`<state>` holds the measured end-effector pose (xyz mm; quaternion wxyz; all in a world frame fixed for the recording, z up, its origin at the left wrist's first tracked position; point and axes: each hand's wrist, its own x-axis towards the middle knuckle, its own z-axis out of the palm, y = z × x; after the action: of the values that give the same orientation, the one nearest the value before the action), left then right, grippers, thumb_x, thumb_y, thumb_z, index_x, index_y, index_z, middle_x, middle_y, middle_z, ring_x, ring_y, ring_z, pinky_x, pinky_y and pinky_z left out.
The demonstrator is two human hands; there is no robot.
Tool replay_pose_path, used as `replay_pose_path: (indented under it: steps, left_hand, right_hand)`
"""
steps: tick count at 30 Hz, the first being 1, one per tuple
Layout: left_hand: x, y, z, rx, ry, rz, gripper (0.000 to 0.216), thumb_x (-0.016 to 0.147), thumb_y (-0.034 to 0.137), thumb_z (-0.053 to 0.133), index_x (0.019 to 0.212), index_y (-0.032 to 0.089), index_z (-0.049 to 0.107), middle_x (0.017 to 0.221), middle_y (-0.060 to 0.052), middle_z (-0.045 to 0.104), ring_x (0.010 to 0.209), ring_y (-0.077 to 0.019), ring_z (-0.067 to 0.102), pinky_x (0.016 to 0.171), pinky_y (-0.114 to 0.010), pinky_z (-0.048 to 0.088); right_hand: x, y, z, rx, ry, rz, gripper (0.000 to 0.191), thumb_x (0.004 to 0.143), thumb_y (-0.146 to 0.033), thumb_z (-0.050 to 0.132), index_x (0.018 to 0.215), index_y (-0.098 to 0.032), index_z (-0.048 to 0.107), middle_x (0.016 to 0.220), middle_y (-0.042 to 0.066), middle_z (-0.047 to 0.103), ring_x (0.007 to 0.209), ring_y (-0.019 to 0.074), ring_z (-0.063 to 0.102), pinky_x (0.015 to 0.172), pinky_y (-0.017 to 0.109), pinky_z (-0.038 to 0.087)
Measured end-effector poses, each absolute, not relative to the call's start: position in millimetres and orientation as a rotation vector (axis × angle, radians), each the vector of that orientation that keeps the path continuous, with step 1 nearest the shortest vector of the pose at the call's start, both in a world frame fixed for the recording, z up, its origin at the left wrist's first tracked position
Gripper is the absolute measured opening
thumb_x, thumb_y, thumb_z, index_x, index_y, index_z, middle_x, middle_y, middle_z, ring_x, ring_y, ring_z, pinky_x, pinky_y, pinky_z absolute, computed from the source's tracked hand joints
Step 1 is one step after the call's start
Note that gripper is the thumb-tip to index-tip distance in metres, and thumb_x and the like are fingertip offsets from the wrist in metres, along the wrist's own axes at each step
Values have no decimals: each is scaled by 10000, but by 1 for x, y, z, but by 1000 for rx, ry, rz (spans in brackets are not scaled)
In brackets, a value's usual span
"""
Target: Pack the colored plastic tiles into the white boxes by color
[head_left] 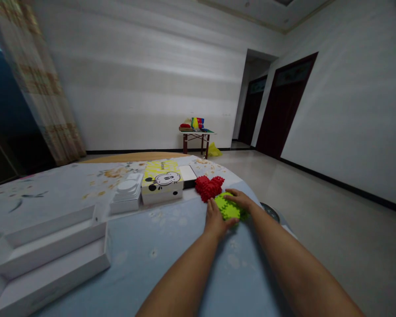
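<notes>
A green stack of knobbly interlocking plastic pieces [228, 208] lies on the blue flowered tablecloth [171, 255] near the table's right edge. My left hand [215, 220] grips its near left side with curled fingers. My right hand [240, 199] is closed over its far right side. Just behind it lies a red heart-shaped stack of the same kind of pieces [209, 186], touching or nearly touching the green one.
A yellow box with a cartoon mouse [161, 180] and a white box with round discs [126, 193] sit behind. Open white box trays [49, 259] lie at the near left. A small table with colourful items [196, 132] stands by the far wall.
</notes>
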<state>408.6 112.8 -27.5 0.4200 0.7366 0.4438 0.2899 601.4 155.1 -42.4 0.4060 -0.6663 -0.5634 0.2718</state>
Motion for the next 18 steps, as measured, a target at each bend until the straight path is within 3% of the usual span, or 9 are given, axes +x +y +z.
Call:
replay_pose_path:
  steps: [6, 12, 18]
  left_hand:
    - [412, 124, -44, 1829, 1089, 732, 1141, 551, 443, 740, 1415, 97, 80, 1522, -233, -24, 1404, -303, -13, 1133, -406, 67]
    - [379, 115, -41, 1858, 1088, 703, 1070, 581, 412, 706, 1407, 79, 113, 1526, -222, 16, 1406, -283, 5, 1141, -378, 65]
    - [330, 96, -37, 1904, 1119, 672, 1069, 579, 444, 656, 1397, 10, 123, 1520, -237, 27, 1404, -290, 12, 1147, -380, 64]
  right_hand:
    - [596, 154, -49, -1685, -1395, 654, 513, 691, -393, 665, 1154, -182, 602, 1204, 68, 611, 1094, 228, 564, 947, 361, 436]
    - [558, 136, -45, -1700, -1362, 675, 486, 719, -396, 627, 1160, -194, 591, 1095, 47, 662, 937, 220, 625, 782, 344, 513]
    - [504, 111, -35, -1706, -1350, 617, 437, 716, -347, 633, 1124, -192, 610, 1073, 43, 662, 988, 209, 601, 878, 329, 463]
